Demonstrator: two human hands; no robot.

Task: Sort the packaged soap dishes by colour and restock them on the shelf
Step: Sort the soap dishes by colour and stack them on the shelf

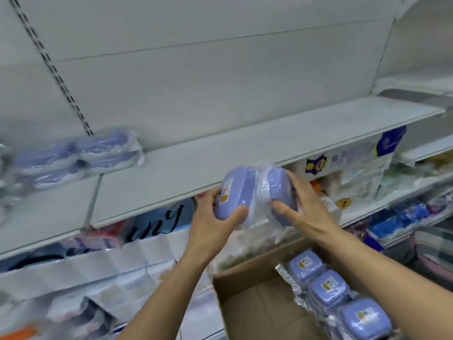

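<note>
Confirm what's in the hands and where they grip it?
Both hold one plastic-wrapped pack of blue soap dishes: left hand grips its labelled left end, right hand its right end.

lighting is bright, even and cool, with a blue-grey cast over the white shelf (245, 153) and back panel (196, 69). shadows are soft and faint; a dim band lies under the shelf's front edge. glare shows on the clear wrap (263, 190) of the held soap dishes. motion blur is heavy at the left edge, smearing the stacked packs (81, 155); the centre is moderately sharp. wide-angle distortion bows the shelf lines and the slotted upright (51, 67) towards the corners.
</note>
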